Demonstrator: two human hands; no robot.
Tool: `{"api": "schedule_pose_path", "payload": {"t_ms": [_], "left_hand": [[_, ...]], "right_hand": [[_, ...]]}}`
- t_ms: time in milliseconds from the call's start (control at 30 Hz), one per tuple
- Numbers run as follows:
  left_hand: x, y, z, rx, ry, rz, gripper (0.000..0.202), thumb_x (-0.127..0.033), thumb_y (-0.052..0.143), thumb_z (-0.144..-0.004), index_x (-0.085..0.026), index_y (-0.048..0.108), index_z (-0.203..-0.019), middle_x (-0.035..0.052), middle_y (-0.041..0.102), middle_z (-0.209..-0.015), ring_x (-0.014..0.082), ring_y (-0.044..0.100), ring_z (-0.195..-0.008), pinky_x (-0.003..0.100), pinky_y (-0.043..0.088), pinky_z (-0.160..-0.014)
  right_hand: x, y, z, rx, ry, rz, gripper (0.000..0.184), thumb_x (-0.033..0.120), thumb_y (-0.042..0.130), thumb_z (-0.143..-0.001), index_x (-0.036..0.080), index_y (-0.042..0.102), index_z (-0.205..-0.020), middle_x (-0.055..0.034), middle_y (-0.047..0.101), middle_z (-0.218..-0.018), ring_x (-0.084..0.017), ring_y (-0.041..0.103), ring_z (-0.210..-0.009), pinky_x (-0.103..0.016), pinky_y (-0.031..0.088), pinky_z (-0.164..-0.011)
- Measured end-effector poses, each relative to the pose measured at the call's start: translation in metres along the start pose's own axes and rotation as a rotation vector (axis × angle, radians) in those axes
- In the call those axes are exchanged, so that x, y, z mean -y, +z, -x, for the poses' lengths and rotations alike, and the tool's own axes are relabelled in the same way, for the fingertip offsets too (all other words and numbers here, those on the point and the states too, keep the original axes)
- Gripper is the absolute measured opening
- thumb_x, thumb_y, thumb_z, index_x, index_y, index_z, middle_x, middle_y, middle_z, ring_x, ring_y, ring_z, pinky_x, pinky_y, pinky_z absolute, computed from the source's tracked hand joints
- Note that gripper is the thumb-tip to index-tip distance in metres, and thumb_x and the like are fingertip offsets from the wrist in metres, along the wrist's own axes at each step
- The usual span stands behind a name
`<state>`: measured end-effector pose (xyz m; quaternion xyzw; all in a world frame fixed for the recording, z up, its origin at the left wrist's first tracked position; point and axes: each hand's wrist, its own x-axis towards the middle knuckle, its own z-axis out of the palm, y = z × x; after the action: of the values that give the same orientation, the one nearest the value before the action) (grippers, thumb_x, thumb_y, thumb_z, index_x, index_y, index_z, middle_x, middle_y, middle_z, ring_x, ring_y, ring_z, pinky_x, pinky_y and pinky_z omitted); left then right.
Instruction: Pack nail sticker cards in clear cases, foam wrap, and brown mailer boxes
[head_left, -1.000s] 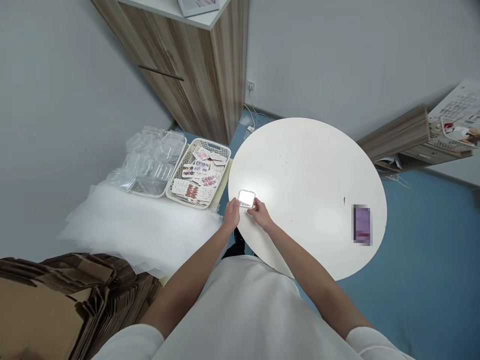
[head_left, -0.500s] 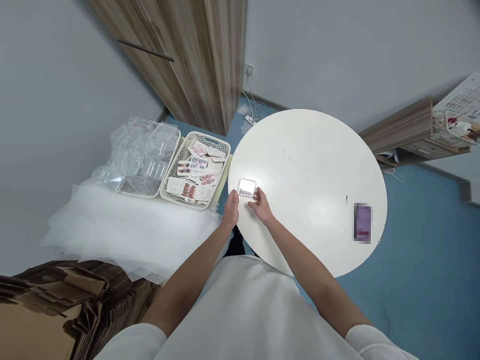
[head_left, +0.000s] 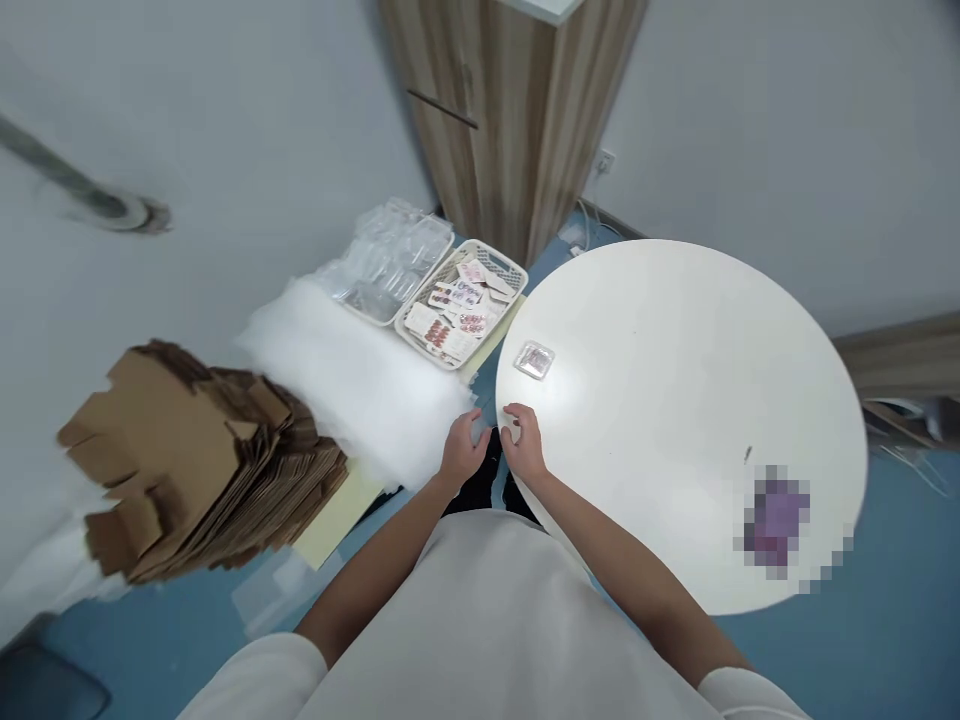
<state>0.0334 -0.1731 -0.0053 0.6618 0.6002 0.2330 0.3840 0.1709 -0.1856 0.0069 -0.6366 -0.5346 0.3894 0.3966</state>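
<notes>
One left hand (head_left: 462, 452), one right hand (head_left: 528, 452) — both half-open, empty — near one clear case (head_left: 534, 360).

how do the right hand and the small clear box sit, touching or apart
Apart. The head view shows it: a strip of white table is visible between the right hand and the small clear box.

What is inside the small clear box (head_left: 534, 360) is too small to tell, and so are the marks on the cards (head_left: 463, 310), while the purple thing (head_left: 780, 515) is all blocky, the pole (head_left: 71, 178) is blurry, the top edge cuts off the cupboard (head_left: 517, 120) and the right edge cuts the shelf (head_left: 904, 357).
</notes>
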Motion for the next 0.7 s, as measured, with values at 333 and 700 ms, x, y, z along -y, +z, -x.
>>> {"api": "schedule_pose_path", "payload": {"t_ms": [333, 700], "left_hand": [[0.043, -0.065, 0.032, -0.092, -0.244, -0.478, 0.058, -0.039, 0.048, -0.075, -0.016, 0.037, -0.126, 0.0146, 0.020, -0.141, 0.0316, 0.009, -0.131, 0.049, 0.009, -0.103], [0.073, -0.086, 0.044, 0.078, -0.370, -0.344, 0.066, -0.039, 0.050, -0.073, -0.017, 0.026, -0.131, 0.0145, 0.013, -0.143, 0.0299, 0.003, -0.131, 0.049, 0.004, -0.103]], "right_hand": [[0.011, 0.073, -0.023, 0.487, 0.092, 0.076, 0.042, 0.026, 0.054, -0.068, 0.022, 0.050, -0.109, -0.0070, 0.042, -0.125, -0.023, 0.035, -0.120, -0.041, 0.030, -0.099], [0.007, 0.100, -0.065, 0.273, 0.304, 0.254, 0.058, 0.030, 0.053, -0.070, 0.017, 0.036, -0.124, -0.0128, 0.049, -0.119, -0.025, 0.046, -0.110, -0.038, 0.040, -0.085]]}}
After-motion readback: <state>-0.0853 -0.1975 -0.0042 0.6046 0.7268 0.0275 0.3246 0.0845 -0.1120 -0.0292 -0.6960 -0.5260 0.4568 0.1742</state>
